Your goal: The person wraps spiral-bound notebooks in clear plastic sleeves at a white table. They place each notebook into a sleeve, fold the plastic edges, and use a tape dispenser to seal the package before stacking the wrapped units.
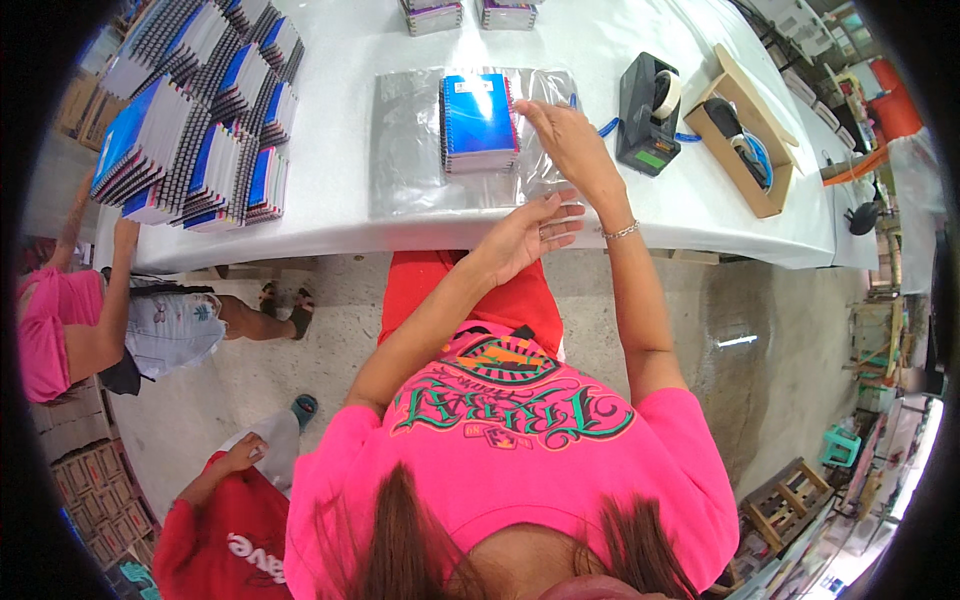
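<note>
A stack of blue spiral notebooks (pixel 480 115) lies on a sheet of clear plastic (pixel 405 150) on the white-covered table. My right hand (pixel 568 145) reaches in from the right, its fingertips pressed together at the upper right edge of the stack. What they pinch, if anything, is too small to make out. Lower down, near the table's front edge, my left hand (pixel 525 238) hovers with its fingers apart and nothing in it. Its fingertips come close to my right wrist.
Tall piles of spiral notebooks (pixel 215 120) crowd the table's left end. More bundles (pixel 432 16) sit at the far edge. On the right stand a black tape dispenser (pixel 648 115) and an open cardboard box (pixel 745 140) holding tools. Other people (pixel 65 325) are at the left.
</note>
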### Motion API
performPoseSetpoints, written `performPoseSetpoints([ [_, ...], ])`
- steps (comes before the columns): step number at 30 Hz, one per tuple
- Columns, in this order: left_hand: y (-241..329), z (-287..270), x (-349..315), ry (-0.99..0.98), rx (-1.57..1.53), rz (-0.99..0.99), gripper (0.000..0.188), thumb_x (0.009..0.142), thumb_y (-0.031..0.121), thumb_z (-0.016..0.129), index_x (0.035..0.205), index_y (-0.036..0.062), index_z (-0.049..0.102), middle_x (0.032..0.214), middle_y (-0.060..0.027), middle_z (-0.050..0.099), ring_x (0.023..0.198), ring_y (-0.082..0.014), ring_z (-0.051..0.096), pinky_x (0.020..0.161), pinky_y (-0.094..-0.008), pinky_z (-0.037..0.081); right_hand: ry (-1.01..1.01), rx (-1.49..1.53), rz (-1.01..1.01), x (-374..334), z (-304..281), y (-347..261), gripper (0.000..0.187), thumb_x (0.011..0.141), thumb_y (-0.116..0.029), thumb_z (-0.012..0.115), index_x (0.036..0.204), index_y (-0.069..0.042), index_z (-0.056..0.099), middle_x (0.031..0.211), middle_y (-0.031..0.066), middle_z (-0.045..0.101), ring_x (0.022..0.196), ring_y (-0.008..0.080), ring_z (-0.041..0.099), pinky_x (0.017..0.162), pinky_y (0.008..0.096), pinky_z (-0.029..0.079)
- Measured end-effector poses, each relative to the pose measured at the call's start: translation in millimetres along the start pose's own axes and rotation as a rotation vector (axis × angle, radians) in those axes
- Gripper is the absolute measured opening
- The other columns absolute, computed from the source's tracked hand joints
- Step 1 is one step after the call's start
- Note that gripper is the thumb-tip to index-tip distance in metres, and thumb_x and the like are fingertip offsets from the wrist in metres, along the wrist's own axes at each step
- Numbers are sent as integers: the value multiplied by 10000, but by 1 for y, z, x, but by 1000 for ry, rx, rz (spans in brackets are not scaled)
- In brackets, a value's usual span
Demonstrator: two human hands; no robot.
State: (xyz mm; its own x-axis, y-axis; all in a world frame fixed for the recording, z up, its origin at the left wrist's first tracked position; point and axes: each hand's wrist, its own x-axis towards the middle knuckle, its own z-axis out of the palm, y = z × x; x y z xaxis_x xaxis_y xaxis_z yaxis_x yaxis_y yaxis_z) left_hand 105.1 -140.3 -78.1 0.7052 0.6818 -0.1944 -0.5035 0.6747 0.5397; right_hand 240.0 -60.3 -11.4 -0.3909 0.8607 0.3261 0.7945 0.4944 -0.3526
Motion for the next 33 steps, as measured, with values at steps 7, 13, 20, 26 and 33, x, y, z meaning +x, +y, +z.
performPoseSetpoints([
  [7,13,10,-13,-78,-153,-8,533,1002,337,481,1405,5,376,1363,-157,485,1269,-251,479,1080,-391,397,-34,406,680,-16,-11,20,437,913,-378,637,759,31,650,648,137,622,638,170,630,613,297,539],
  [13,12,15,3,-139,-575,-111,556,1006,357,457,1397,-23,353,1424,-237,407,1338,-313,407,1131,-423,331,200,1074,651,-37,0,47,249,833,-117,745,981,32,611,806,73,643,694,142,637,647,257,564],
  [20,30,4,-18,21,-324,97,590,1011,390,432,1384,-58,343,1437,-265,376,1355,-338,382,1128,-437,338,221,1312,686,-43,2,62,315,868,-19,669,1153,36,545,915,93,623,797,152,644,700,240,568],
  [26,42,-18,-37,-89,-565,54,621,1017,388,414,1397,-89,302,1451,-278,348,1365,-356,362,1119,-441,358,251,1549,776,-44,5,65,331,883,51,594,1204,42,513,964,123,603,844,180,646,795,250,596],
  [33,45,-26,-40,148,-292,117,702,997,453,435,1404,-90,256,1398,-300,406,1302,-362,443,1088,-436,396,164,1310,767,-62,0,63,391,893,27,584,1268,41,475,1085,166,558,912,184,637,835,245,591],
])
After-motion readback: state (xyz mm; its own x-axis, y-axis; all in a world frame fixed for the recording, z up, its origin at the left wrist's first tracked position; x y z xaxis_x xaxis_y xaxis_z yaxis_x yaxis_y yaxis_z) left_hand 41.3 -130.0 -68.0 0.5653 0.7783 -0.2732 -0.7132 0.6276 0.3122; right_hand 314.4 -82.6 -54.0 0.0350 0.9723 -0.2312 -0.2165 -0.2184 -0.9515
